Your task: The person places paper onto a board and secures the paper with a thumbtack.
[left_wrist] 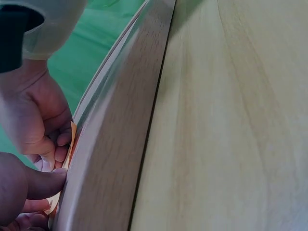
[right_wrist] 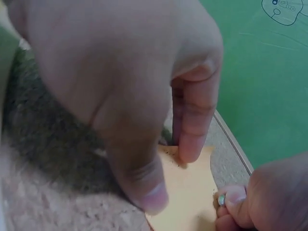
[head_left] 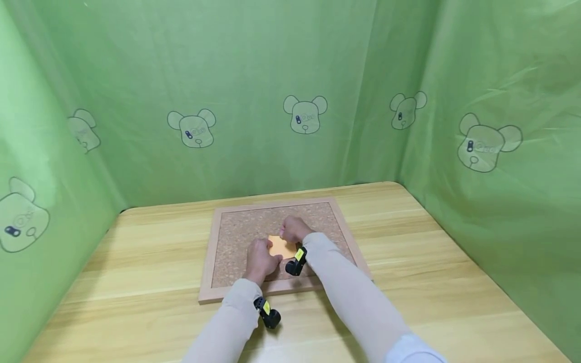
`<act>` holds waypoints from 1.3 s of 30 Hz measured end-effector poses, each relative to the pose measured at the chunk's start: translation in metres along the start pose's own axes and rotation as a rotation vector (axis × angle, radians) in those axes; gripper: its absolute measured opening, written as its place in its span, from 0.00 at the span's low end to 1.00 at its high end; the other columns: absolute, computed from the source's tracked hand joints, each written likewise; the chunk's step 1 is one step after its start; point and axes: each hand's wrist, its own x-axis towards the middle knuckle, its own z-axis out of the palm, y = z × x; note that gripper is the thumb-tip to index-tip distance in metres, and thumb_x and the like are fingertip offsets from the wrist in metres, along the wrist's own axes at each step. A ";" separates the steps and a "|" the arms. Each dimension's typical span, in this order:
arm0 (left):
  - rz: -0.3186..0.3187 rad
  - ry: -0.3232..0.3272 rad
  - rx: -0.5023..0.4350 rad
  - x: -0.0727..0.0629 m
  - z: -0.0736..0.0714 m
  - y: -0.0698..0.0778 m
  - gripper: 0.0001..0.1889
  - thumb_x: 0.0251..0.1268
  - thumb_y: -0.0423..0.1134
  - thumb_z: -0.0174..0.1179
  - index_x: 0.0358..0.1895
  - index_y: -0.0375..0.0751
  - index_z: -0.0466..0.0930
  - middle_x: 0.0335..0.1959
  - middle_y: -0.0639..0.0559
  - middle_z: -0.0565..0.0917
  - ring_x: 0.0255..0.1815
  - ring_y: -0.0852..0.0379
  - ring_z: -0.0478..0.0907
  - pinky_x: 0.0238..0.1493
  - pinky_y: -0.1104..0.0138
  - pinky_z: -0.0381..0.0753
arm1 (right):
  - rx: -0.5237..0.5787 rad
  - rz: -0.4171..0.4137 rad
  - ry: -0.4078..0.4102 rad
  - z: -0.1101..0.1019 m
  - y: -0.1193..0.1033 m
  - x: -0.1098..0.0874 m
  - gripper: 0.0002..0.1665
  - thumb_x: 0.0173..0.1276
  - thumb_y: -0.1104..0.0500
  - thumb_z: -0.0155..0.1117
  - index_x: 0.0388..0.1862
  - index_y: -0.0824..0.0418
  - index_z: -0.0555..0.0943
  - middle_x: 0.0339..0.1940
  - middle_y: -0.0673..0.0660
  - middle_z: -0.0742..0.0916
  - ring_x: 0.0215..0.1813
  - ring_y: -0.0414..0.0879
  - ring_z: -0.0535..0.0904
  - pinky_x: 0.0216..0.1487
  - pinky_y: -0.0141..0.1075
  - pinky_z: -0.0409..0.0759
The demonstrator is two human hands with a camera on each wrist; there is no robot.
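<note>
An orange paper note lies on the framed cork board, its edges slightly curved in the wrist views. My left hand presses it from the left, thumb and a finger spread apart on the paper. In the right wrist view this left hand fills the upper part, thumb tip and fingertip on the note. My right hand is bent over the note's far right side. Between its thumb and fingertips it pinches a small pale-green pushpin close to the note's edge; the pin's point is hidden.
The board's wooden frame surrounds the cork. It rests on a light wood-grain table. Green curtains with bear-head drawings stand behind and at both sides. Each wrist carries a small black camera.
</note>
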 end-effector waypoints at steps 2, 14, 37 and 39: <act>-0.009 -0.007 -0.009 0.000 0.000 0.000 0.20 0.43 0.34 0.77 0.40 0.26 0.82 0.36 0.38 0.79 0.42 0.40 0.76 0.49 0.53 0.75 | -0.011 0.014 -0.020 -0.002 -0.002 0.001 0.19 0.66 0.64 0.58 0.15 0.57 0.68 0.17 0.51 0.71 0.21 0.43 0.67 0.21 0.30 0.63; -0.049 -0.037 0.001 0.002 -0.001 0.000 0.21 0.45 0.34 0.76 0.43 0.26 0.81 0.40 0.37 0.79 0.45 0.41 0.76 0.51 0.53 0.74 | 0.005 0.050 0.002 -0.002 -0.007 0.001 0.18 0.65 0.65 0.60 0.15 0.58 0.71 0.17 0.52 0.72 0.21 0.44 0.68 0.20 0.31 0.64; -0.049 -0.049 -0.003 0.005 0.002 -0.004 0.21 0.44 0.36 0.76 0.41 0.27 0.82 0.38 0.39 0.79 0.42 0.42 0.76 0.49 0.54 0.76 | -0.072 0.074 0.098 0.011 -0.016 0.007 0.07 0.51 0.72 0.65 0.20 0.62 0.79 0.26 0.57 0.82 0.28 0.50 0.74 0.28 0.37 0.73; -0.051 -0.050 -0.002 0.005 0.001 -0.004 0.21 0.44 0.36 0.76 0.41 0.27 0.82 0.38 0.39 0.79 0.43 0.42 0.76 0.50 0.54 0.75 | -0.070 0.077 0.086 0.008 -0.017 0.005 0.06 0.51 0.71 0.66 0.21 0.63 0.80 0.26 0.57 0.82 0.28 0.49 0.73 0.27 0.36 0.73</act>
